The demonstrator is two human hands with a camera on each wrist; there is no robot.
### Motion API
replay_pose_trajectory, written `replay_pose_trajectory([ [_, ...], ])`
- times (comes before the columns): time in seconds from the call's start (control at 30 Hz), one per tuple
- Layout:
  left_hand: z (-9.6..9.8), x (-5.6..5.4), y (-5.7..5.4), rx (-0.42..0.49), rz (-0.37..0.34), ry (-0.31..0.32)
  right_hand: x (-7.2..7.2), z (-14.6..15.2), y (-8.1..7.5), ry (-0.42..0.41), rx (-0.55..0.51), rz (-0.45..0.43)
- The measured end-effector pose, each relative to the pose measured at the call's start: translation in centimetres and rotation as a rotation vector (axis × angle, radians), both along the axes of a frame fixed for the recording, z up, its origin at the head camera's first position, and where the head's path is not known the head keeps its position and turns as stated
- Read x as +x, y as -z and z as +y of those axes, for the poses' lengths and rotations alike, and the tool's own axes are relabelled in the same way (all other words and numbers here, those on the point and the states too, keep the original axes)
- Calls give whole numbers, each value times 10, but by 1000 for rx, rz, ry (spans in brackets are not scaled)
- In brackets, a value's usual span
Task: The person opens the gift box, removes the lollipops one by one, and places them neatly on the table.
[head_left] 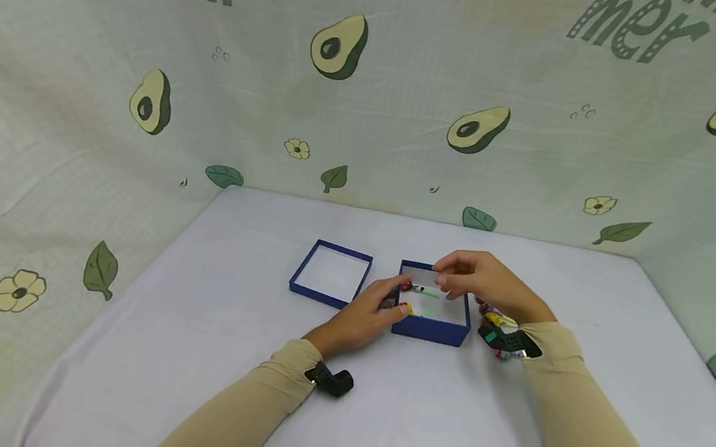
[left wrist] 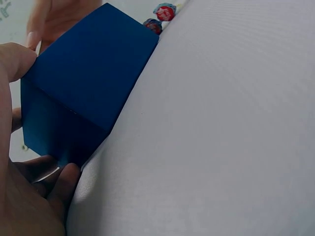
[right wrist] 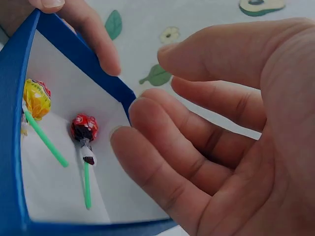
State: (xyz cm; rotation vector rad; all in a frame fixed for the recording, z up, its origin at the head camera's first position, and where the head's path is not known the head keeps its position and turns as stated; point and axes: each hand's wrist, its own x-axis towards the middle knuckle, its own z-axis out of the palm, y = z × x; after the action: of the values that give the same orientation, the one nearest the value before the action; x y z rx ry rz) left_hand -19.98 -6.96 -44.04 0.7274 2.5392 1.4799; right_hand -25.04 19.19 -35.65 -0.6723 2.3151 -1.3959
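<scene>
A blue box [head_left: 428, 330] with a white inside stands uncovered on the table. My left hand [head_left: 363, 314] holds its left side, with the thumb at the near corner and a finger over the rim. Inside lie two lollipops on green sticks, a red one [right wrist: 84, 128] and a yellow one [right wrist: 38, 101], heads toward the left wall. Over the box's right side hovers my right hand [head_left: 492, 281], fingers loosely bent and nothing between them.
Left of the box lies a square blue-edged lid [head_left: 322, 297], white inside. More wrapped lollipops [head_left: 497, 317] lie right of the box, partly hidden under my right wrist. A cloth printed with avocados [head_left: 339, 46] hangs behind the white table [head_left: 181, 351].
</scene>
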Motion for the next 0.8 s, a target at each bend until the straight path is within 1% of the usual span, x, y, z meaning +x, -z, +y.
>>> replay_pose_trajectory([
  [0.17,1,0,0,-2,-1,14,-6,-8,1,-88,63,-9],
  [0.33,3,0,-1,-3,4,20,-13,-15,2,-150,131,-4],
  [0.6,2,0,-1,13,-4,17,-23,-32,-1,-258,285,-17],
  [0.73,1,-1,0,27,-3,19,-26,-39,1,-311,351,17],
  [0.8,0,-1,0,31,-6,21,-26,-41,1,-323,376,23],
])
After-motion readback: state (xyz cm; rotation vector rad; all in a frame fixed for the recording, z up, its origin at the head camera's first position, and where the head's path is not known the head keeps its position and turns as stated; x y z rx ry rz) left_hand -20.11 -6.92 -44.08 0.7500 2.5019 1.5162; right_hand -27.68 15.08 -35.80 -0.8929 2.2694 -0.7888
